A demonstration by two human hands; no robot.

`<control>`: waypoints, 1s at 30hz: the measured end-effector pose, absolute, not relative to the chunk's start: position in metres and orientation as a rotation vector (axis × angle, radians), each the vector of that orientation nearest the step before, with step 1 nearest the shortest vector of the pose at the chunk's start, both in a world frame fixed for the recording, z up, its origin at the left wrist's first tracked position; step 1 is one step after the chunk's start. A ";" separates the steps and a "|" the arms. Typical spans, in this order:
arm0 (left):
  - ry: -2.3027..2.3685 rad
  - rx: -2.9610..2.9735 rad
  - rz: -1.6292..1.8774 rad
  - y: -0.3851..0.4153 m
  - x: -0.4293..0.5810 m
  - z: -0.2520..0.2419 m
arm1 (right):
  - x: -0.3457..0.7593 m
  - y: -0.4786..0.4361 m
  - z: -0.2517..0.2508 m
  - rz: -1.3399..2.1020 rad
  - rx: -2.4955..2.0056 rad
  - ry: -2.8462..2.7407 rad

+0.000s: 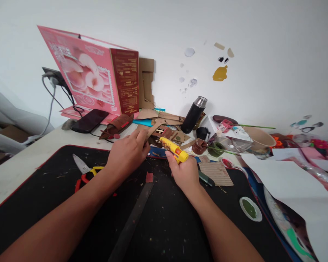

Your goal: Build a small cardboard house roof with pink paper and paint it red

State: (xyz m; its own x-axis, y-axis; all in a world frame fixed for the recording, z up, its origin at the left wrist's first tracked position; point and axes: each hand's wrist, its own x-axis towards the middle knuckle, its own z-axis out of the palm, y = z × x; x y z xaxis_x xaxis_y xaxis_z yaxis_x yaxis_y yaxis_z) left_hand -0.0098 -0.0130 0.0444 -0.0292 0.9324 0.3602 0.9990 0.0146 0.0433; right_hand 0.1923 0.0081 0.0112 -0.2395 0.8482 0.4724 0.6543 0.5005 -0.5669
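Left hand (128, 153) pinches a cardboard strip (155, 128) at the far edge of the black mat (164, 225); right hand (184, 173) is wrapped around a yellow tool (173, 148), nose pointing far-left toward that strip. Risk, judged: nose close to left fingers; 1 slip could catch them.

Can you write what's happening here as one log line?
left hand: pinches cardboard strip | right hand: grips yellow glue gun, tip near strip | scissors: lying on black mat, left of hands
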 end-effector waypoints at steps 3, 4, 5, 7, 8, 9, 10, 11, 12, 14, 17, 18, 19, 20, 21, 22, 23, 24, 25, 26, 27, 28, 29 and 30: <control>-2.075 -2.014 -0.427 -0.013 -0.009 0.044 | 0.193 0.008 0.011 0.310 -1.239 -1.991; -2.079 -2.015 -0.424 -0.013 -0.009 0.045 | 0.193 0.009 0.011 0.305 -1.240 -1.995; -2.082 -2.018 -0.420 -0.013 -0.009 0.045 | 0.193 0.009 0.010 0.298 -1.240 -2.000; -2.086 -2.018 -0.412 -0.013 -0.009 0.045 | 0.193 0.008 0.010 0.278 -1.238 -2.011; -2.086 -2.017 -0.409 -0.013 -0.009 0.046 | 0.192 0.008 0.009 0.268 -1.238 -2.015; -2.084 -2.016 -0.407 -0.013 -0.008 0.046 | 0.192 0.008 0.009 0.261 -1.238 -2.018; -2.083 -2.016 -0.407 -0.014 -0.008 0.046 | 0.192 0.008 0.009 0.255 -1.238 -2.020; -2.083 -2.017 -0.407 -0.014 -0.008 0.046 | 0.191 0.008 0.009 0.252 -1.237 -2.021; -2.085 -2.018 -0.406 -0.014 -0.008 0.047 | 0.191 0.008 0.009 0.250 -1.236 -2.023; -2.090 -2.021 -0.402 -0.013 -0.008 0.047 | 0.191 0.008 0.009 0.248 -1.237 -2.022; -2.100 -2.018 -0.388 -0.013 -0.007 0.047 | 0.191 0.009 0.009 0.231 -1.234 -2.014; -2.103 -2.018 -0.384 -0.013 -0.007 0.047 | 0.191 0.009 0.009 0.225 -1.230 -2.012; -2.104 -2.018 -0.383 -0.013 -0.007 0.047 | 0.191 0.009 0.008 0.221 -1.223 -2.013; -2.106 -2.020 -0.385 -0.013 -0.007 0.047 | 0.191 0.009 0.008 0.216 -1.216 -2.015; -2.106 -2.024 -0.389 -0.013 -0.007 0.047 | 0.191 0.009 0.008 0.213 -1.209 -2.016; -2.107 -2.027 -0.394 -0.013 -0.007 0.047 | 0.191 0.009 0.008 0.212 -1.204 -2.016; -2.110 -2.030 -0.399 -0.013 -0.007 0.047 | 0.190 0.008 0.008 0.213 -1.198 -2.014; -2.115 -2.031 -0.403 -0.014 -0.007 0.047 | 0.190 0.008 0.008 0.217 -1.193 -2.010; -2.121 -2.031 -0.404 -0.014 -0.007 0.048 | 0.190 0.008 0.008 0.225 -1.186 -2.008; -2.126 -2.032 -0.403 -0.014 -0.007 0.048 | 0.190 0.008 0.007 0.234 -1.182 -2.009; -2.129 -2.029 -0.402 -0.014 -0.007 0.048 | 0.190 0.008 0.007 0.242 -1.178 -2.015; -2.128 -2.026 -0.400 -0.014 -0.007 0.048 | 0.190 0.008 0.007 0.246 -1.175 -2.023; -2.123 -2.025 -0.397 -0.014 -0.007 0.049 | 0.190 0.008 0.006 0.248 -1.172 -2.034; -2.117 -2.021 -0.395 -0.014 -0.007 0.049 | 0.189 0.008 0.006 0.253 -1.172 -2.044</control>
